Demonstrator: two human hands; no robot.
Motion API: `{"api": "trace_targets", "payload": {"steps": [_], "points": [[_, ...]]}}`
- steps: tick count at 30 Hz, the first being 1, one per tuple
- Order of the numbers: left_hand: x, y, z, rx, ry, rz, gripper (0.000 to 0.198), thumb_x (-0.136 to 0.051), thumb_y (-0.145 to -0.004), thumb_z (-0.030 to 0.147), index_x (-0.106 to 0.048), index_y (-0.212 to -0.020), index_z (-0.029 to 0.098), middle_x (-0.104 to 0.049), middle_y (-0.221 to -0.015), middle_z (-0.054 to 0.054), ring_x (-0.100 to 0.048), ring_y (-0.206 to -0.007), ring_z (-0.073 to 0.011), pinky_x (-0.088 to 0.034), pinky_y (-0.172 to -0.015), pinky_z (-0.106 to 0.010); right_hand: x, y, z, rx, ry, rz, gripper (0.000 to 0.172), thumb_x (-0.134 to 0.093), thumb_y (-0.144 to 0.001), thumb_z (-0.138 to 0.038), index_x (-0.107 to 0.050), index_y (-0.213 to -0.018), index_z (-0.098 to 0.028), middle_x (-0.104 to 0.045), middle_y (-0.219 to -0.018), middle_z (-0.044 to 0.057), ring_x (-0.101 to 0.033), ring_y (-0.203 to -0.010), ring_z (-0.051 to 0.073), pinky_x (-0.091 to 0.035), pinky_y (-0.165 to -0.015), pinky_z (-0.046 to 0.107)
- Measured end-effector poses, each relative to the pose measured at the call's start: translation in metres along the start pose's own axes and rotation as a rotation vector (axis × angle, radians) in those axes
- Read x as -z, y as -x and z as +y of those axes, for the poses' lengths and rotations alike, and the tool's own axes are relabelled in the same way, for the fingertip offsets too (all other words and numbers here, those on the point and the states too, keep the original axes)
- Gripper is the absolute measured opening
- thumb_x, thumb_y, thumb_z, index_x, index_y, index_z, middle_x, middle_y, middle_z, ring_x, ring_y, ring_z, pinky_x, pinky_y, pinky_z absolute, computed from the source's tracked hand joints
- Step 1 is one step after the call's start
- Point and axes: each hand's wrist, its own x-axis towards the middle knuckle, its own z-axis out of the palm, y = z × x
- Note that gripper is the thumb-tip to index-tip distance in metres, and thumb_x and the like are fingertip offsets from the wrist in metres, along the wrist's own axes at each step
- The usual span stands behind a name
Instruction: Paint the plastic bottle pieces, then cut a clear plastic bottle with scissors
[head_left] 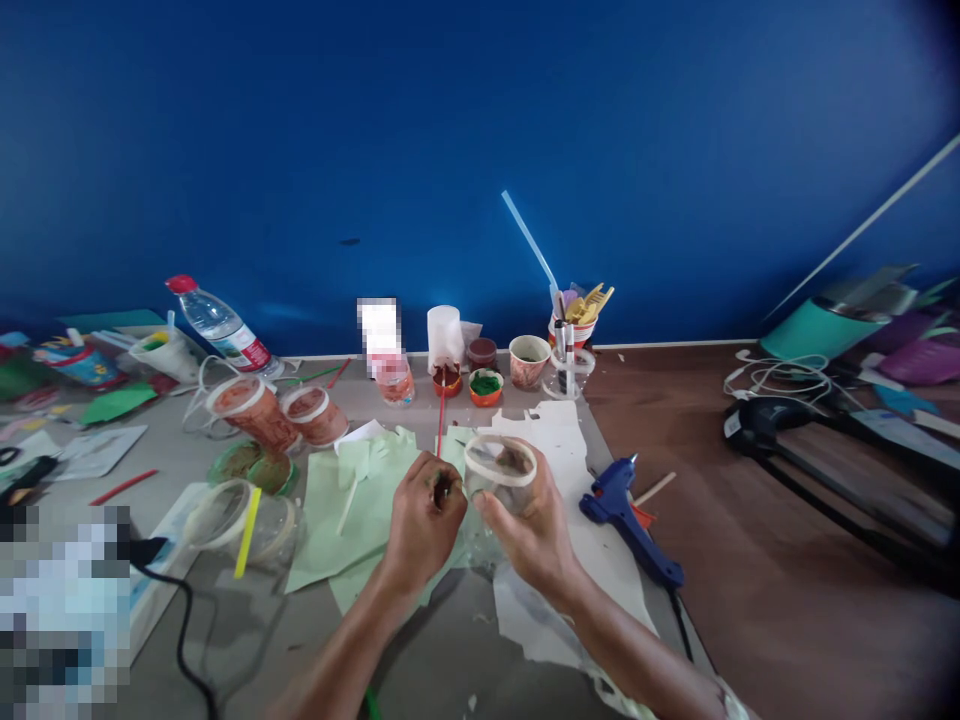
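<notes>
My right hand (pixel 536 525) is wrapped round a clear plastic cup (pixel 499 462), tilted with its rim toward me; a brown smear shows inside. My left hand (pixel 427 515) is closed just left of the cup, dark stains on its curled fingers. What sits in those fingers is mostly hidden. A thin red stick (pixel 440 420) runs from a small cap of brown paint (pixel 448 380) down behind the left hand; I cannot tell whether the hand holds it. Green paper sheets (pixel 322 520) lie beneath, with white torn paper (pixel 600 540) to the right.
A blue glue gun (pixel 634 520) lies at right. At the back stand a cap of green paint (pixel 486 387), a paper cup (pixel 529 360) and a cup of plastic forks (pixel 581 315). Left are paint-smeared cups (pixel 255 412), a water bottle (pixel 225 325) and a clear cup on its side (pixel 274 530).
</notes>
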Motion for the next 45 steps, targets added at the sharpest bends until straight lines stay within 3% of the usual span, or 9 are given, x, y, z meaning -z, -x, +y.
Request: {"api": "trace_targets", "payload": {"steps": [5,8,12,18,27,36,45], "points": [[0.002,0.001,-0.003,0.077,0.251,-0.094,0.014,-0.050,-0.085,0.021,-0.057,-0.073,0.018,-0.052,-0.073,0.001,-0.051,-0.061,-0.0109,-0.043,-0.059,-0.024,0.003,-0.004,-0.001,-0.103,-0.133,-0.033,0.044,-0.064,-0.077,-0.034,-0.051,-0.117,-0.020,-0.063,-0.112,0.011,-0.061,-0.103,0.024,-0.050,-0.088,0.039],[0.000,0.004,-0.006,0.101,0.330,-0.014,0.018,-0.046,-0.090,0.028,-0.061,-0.089,0.018,-0.053,-0.080,0.000,-0.049,-0.054,-0.0084,-0.042,-0.052,-0.024,0.004,-0.006,-0.001,-0.186,-0.169,-0.021,0.046,-0.064,-0.077,-0.035,-0.050,-0.118,-0.020,-0.064,-0.109,0.010,-0.062,-0.096,0.023,-0.052,-0.080,0.037],[0.000,0.006,-0.006,-0.016,0.244,0.026,0.025,-0.044,-0.093,0.029,-0.060,-0.109,0.019,-0.056,-0.095,-0.005,-0.053,-0.058,-0.0088,-0.047,-0.054,-0.024,0.004,-0.007,0.001,-0.166,-0.183,-0.015,0.041,-0.063,-0.080,-0.036,-0.051,-0.116,-0.020,-0.065,-0.105,0.008,-0.062,-0.095,0.022,-0.051,-0.082,0.035],[0.002,0.006,0.001,-0.182,-0.038,0.007,0.018,-0.051,-0.088,0.017,-0.063,-0.101,0.019,-0.063,-0.094,-0.008,-0.062,-0.083,-0.0176,-0.052,-0.072,-0.029,0.003,-0.007,-0.001,-0.144,-0.174,-0.090,0.037,-0.061,-0.086,-0.037,-0.053,-0.117,-0.020,-0.065,-0.110,0.008,-0.062,-0.101,0.022,-0.050,-0.089,0.036],[0.000,0.010,0.002,-0.308,-0.243,0.076,0.011,-0.051,-0.087,0.011,-0.058,-0.082,0.018,-0.057,-0.073,-0.002,-0.056,-0.072,-0.0169,-0.046,-0.088,-0.040,0.000,-0.007,-0.003,-0.156,0.012,-0.063,0.038,-0.063,-0.080,-0.033,-0.052,-0.114,-0.018,-0.063,-0.111,0.011,-0.062,-0.100,0.023,-0.050,-0.089,0.039],[0.002,0.008,0.010,-0.320,-0.346,0.042,0.020,-0.050,-0.082,0.007,-0.044,-0.070,0.022,-0.052,-0.068,0.000,-0.051,-0.069,-0.0179,-0.044,-0.081,-0.039,-0.002,-0.005,-0.006,-0.193,0.015,-0.081,0.042,-0.064,-0.077,-0.028,-0.050,-0.115,-0.017,-0.064,-0.110,0.011,-0.063,-0.100,0.024,-0.051,-0.088,0.040],[0.006,0.001,0.010,-0.114,-0.166,-0.006,0.020,-0.048,-0.077,0.010,-0.039,-0.064,0.022,-0.050,-0.066,0.000,-0.049,-0.065,-0.0166,-0.039,-0.063,-0.030,-0.001,0.003,0.008,-0.018,0.008,-0.010,0.044,-0.068,-0.077,-0.029,-0.051,-0.117,-0.022,-0.061,-0.113,0.011,-0.059,-0.105,0.025,-0.049,-0.090,0.040]]}}
